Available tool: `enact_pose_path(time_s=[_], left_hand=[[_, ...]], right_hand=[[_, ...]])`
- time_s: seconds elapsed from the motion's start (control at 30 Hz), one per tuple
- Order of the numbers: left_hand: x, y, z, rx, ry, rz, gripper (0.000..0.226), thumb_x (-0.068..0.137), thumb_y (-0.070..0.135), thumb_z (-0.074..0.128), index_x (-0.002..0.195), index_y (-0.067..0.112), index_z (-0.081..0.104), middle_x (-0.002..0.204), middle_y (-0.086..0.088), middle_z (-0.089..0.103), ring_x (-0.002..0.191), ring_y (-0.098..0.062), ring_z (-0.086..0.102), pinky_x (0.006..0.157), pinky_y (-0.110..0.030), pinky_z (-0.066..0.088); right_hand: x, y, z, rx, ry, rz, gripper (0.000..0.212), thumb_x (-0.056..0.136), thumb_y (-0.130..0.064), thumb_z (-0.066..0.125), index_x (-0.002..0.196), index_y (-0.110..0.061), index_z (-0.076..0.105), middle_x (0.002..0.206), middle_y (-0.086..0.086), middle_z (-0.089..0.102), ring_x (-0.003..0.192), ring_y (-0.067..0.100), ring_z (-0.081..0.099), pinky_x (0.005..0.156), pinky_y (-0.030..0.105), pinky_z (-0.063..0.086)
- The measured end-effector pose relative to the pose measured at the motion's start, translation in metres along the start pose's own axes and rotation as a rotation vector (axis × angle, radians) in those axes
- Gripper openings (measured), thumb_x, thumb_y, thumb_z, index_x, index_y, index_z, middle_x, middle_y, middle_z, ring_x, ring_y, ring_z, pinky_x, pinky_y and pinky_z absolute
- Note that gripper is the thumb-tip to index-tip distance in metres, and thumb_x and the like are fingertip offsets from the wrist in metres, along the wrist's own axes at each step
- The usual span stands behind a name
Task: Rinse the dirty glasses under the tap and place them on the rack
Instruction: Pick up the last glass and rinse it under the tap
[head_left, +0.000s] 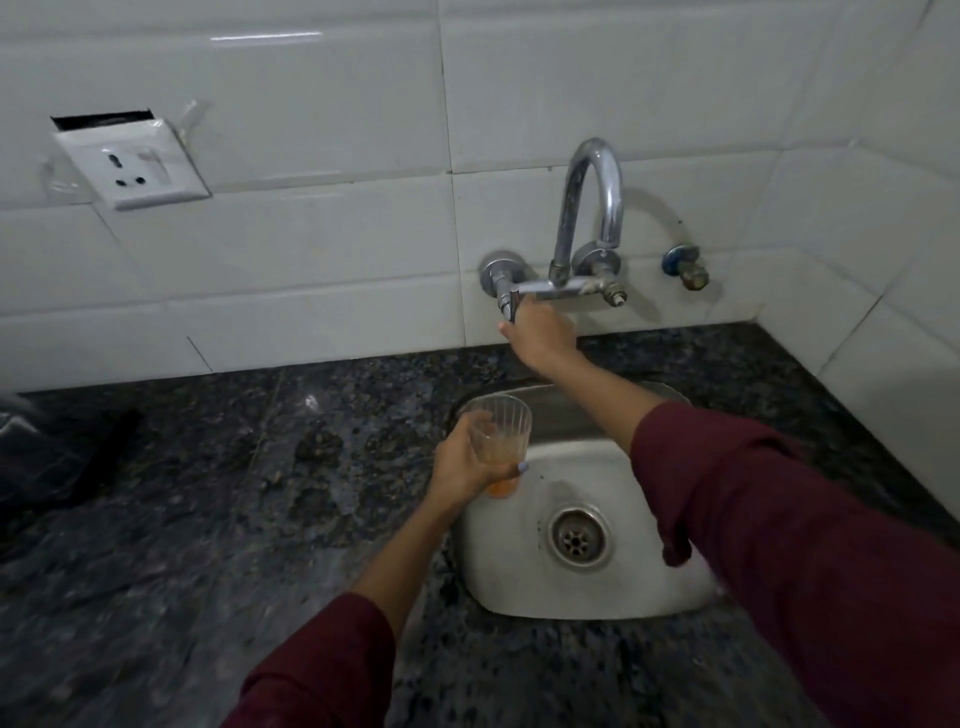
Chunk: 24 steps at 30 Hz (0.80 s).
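My left hand (462, 465) grips a ribbed clear glass (501, 431) with an orange residue at its bottom, upright over the left rim of the steel sink (597, 597). My right hand (540, 332) reaches up to the wall tap (587, 208) and its fingers close on the left tap handle (511, 304). No water runs from the curved spout. No rack is in view.
Dark speckled granite counter (208, 493) surrounds the sink. A drain (577, 538) sits in the sink's middle. A wall socket (137, 166) is at the left on white tiles. A second small valve (685, 267) is right of the tap. A dark object (62, 452) lies at far left.
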<state>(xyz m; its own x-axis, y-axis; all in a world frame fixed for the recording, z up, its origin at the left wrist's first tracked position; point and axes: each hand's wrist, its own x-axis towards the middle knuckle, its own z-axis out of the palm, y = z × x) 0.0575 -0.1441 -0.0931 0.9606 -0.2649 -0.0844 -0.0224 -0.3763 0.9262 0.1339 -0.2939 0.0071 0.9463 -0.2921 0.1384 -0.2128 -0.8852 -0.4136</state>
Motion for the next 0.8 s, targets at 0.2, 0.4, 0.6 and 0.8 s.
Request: enact_pose_path(time_s=[0.2, 0.4, 0.6, 0.8], left_hand=[[-0.002, -0.002, -0.011, 0.054, -0.015, 0.009, 0.086, 0.042, 0.053, 0.086, 0.117, 0.027, 0.053, 0.114, 0.004, 0.063, 0.106, -0.015, 0.061, 0.091, -0.037, 0.052], [0.002, 0.0, -0.011, 0.098, -0.081, 0.034, 0.073, 0.05, 0.04, 0.089, 0.113, 0.029, 0.052, 0.111, 0.003, 0.063, 0.105, -0.017, 0.06, 0.093, -0.038, 0.051], [0.013, 0.013, -0.002, 0.1, -0.154, 0.089, 0.064, 0.06, 0.025, 0.09, 0.111, 0.029, 0.052, 0.107, 0.009, 0.06, 0.102, -0.012, 0.059, 0.088, -0.027, 0.049], [0.022, 0.028, 0.023, 0.1, -0.229, 0.159, 0.071, 0.059, 0.025, 0.09, 0.121, 0.025, 0.057, 0.111, 0.009, 0.063, 0.103, -0.01, 0.058, 0.078, -0.009, 0.044]], right_hand=[[0.01, -0.002, 0.007, -0.051, 0.081, -0.015, 0.022, 0.092, -0.019, 0.048, 0.102, -0.005, 0.062, 0.096, 0.015, 0.068, 0.087, 0.033, 0.063, 0.067, 0.038, 0.049], [0.009, -0.007, 0.007, -0.175, 0.127, -0.094, 0.042, 0.093, -0.007, 0.038, 0.134, -0.016, 0.041, 0.101, 0.015, 0.068, 0.094, 0.036, 0.063, 0.066, 0.038, 0.042], [-0.019, 0.003, -0.011, -0.202, 0.015, -0.044, 0.044, 0.094, -0.028, 0.05, 0.131, -0.007, 0.04, 0.119, 0.014, 0.06, 0.107, 0.033, 0.058, 0.077, 0.039, 0.045], [-0.1, 0.055, -0.032, 0.113, -0.152, -0.162, 0.032, 0.091, -0.027, 0.051, 0.12, -0.016, 0.06, 0.113, 0.01, 0.067, 0.105, 0.026, 0.061, 0.089, 0.038, 0.05]])
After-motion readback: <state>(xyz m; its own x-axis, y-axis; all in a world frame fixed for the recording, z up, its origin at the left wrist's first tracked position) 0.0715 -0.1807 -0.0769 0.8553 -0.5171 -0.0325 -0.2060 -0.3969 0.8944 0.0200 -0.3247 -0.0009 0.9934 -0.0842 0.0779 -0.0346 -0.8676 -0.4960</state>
